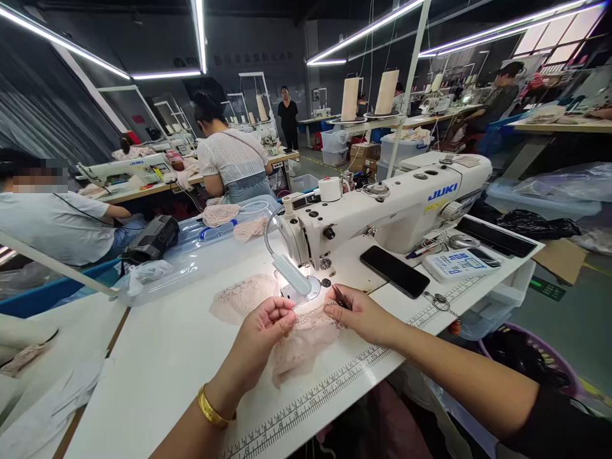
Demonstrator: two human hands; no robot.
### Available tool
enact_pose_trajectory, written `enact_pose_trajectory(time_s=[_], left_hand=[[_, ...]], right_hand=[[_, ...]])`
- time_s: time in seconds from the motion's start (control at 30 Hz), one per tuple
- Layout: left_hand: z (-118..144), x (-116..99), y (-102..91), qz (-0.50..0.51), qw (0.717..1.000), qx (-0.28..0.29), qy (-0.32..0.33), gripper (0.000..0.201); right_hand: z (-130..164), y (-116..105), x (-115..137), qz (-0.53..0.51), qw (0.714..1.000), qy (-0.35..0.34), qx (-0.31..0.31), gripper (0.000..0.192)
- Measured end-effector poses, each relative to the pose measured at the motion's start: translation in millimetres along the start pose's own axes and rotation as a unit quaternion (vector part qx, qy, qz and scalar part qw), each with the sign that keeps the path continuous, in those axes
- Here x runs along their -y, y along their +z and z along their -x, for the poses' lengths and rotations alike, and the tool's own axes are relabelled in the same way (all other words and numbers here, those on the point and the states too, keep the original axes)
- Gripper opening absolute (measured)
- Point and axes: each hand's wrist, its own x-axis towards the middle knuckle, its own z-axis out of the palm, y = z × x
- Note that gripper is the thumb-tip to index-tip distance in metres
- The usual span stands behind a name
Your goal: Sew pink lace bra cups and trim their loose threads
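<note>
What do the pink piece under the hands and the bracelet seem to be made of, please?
The pink piece looks like thin lace: patterned, semi-sheer, limp on the table. The bracelet looks like polished gold-coloured metal, judging by its shine; real gold or plating can't be told.

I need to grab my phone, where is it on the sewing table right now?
In the head view the black phone lies flat on the white table, right of the needle area, below the sewing machine, just beyond the right hand.
</note>
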Motion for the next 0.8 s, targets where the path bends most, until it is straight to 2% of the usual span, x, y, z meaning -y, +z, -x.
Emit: enact_pose_trajectory(time_s=[0.13, 0.3, 0.4, 0.47, 0.53, 0.57, 0.63, 0.67, 0.7, 0.73, 0.8], left_hand=[[2, -2, 5.7, 0.025, 0.997, 0.059, -0.049, 0.044], [2, -1, 7.0, -0.03, 0.997, 0.064, -0.025, 0.033], [2, -1, 5.4, -0.081, 0.996, 0.03, 0.009, 0.032], [3, -2, 4.7, -0.158, 0.986, -0.022, 0.054, 0.03], [5, -2, 4.6, -0.206, 0.973, -0.06, 0.079, 0.028], [7, -2, 4.7, -0.2, 0.974, -0.063, 0.08, 0.028], [8, -1, 5.0, -0.138, 0.986, -0.053, 0.078, 0.027], [8, -1, 5.2, -0.098, 0.991, -0.047, 0.077, 0.027], [8, 0, 5.5, -0.063, 0.994, -0.043, 0.078, 0.027], [8, 1, 5.8, -0.036, 0.996, -0.042, 0.077, 0.027], [7, 2, 6.7, -0.008, 0.997, -0.042, 0.07, 0.028]], right_hand=[[1, 6, -1, -0.018, 1.0, -0.012, 0.014, 0.036], [-3, 10, -2, -0.062, 0.998, 0.005, 0.011, 0.038], [-1, 11, 0, -0.043, 0.999, -0.005, 0.002, 0.034], [3, 14, 4, 0.04, 0.997, -0.064, -0.021, 0.027], [10, 17, 8, 0.17, 0.968, -0.183, -0.038, 0.016], [13, 20, 10, 0.242, 0.936, -0.252, -0.035, 0.01], [20, 24, 12, 0.366, 0.858, -0.36, 0.003, 0.011], [22, 25, 13, 0.406, 0.826, -0.39, 0.035, 0.012], [24, 25, 13, 0.426, 0.807, -0.403, 0.066, 0.012], [24, 25, 13, 0.426, 0.804, -0.404, 0.091, 0.014], [24, 21, 13, 0.381, 0.836, -0.382, 0.099, 0.017]])
